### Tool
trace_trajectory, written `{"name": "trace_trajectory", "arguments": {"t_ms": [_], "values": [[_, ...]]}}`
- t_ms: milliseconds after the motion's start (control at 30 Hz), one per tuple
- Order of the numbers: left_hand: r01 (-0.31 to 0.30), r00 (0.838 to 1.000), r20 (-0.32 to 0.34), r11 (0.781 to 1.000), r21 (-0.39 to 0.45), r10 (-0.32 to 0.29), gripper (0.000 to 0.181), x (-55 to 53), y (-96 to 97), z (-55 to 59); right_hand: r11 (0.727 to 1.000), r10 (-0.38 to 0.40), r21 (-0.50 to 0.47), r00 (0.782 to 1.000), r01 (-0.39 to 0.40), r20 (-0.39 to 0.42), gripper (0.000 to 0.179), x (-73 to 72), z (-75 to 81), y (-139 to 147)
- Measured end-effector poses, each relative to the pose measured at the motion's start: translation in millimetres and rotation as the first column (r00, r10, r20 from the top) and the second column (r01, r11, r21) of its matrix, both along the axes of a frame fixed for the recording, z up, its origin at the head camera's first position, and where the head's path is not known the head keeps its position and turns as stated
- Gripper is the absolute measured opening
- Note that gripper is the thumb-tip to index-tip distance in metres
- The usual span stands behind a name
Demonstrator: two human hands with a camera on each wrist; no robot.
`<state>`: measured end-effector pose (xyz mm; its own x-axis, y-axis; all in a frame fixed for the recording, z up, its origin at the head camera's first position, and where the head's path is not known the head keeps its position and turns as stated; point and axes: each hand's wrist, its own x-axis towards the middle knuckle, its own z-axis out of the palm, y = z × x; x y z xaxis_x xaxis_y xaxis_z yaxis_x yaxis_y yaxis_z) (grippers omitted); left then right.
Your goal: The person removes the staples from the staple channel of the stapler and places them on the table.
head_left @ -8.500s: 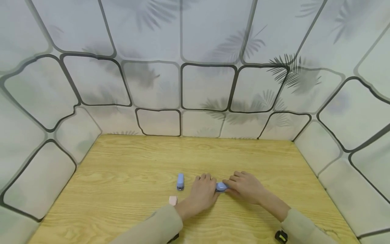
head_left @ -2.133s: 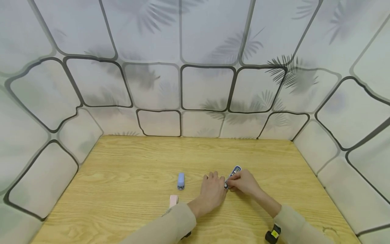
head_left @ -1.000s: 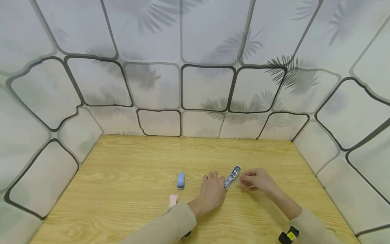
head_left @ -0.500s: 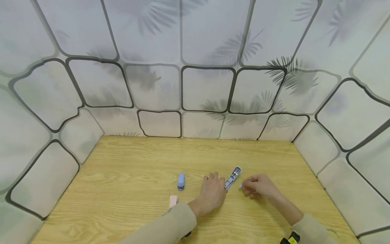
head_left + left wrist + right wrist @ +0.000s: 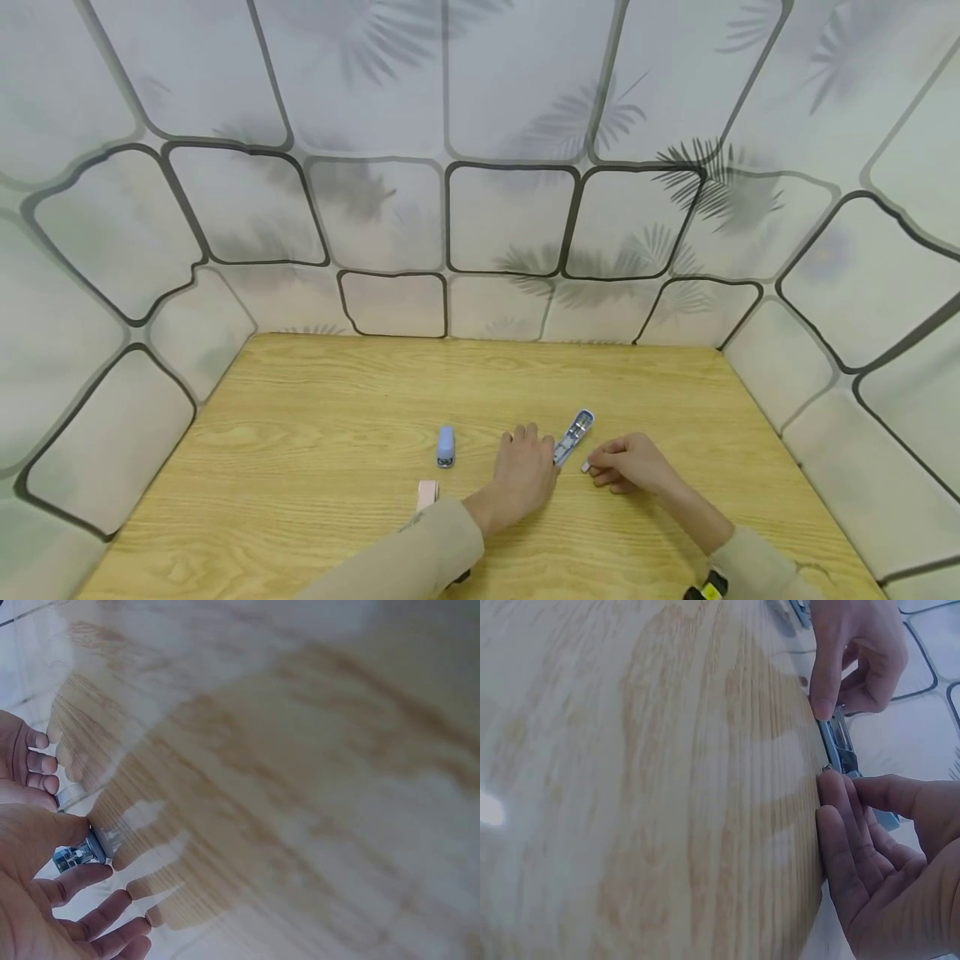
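A blue stapler (image 5: 574,437) lies slanted on the wooden table, its top swung open and the metal inside showing. My left hand (image 5: 523,473) pinches its near end between thumb and index finger, as the left wrist view shows, with the stapler's end (image 5: 96,846) between them. The other fingers spread over the table. To the right, my right hand (image 5: 633,465) holds a small greyish strip of staples (image 5: 586,467) between thumb and fingertips, low over the table and a short way from the stapler.
A second blue stapler (image 5: 446,447) stands left of my left hand. Nearer to me is a pale pink block (image 5: 427,492), partly hidden by my left sleeve. Patterned fabric walls (image 5: 510,225) enclose the table's back and sides.
Earlier both hands were on the closed stapler; it is now open and turned slantwise. My right hand has left it, moving right with the strip, then slightly nearer to me. My left hand stays.
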<state>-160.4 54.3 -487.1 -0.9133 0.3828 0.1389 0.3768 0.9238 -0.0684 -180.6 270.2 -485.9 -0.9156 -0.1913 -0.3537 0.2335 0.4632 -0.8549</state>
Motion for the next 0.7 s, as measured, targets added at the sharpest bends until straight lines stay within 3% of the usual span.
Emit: {"name": "trace_trajectory", "arguments": {"t_ms": [433,700], "values": [[0.006,1.000,0.018,1.000,0.013,-0.006,0.034,0.2,-0.4,0.2,0.999,-0.029,0.025,1.000,0.029,-0.008,0.027,0.8,-0.6,0],[0.020,1.000,0.022,0.998,0.066,-0.022,0.037,1.0,-3.0,2.6,0.998,-0.045,0.035,0.996,0.048,-0.079,0.029,2.2,9.6,-2]]}}
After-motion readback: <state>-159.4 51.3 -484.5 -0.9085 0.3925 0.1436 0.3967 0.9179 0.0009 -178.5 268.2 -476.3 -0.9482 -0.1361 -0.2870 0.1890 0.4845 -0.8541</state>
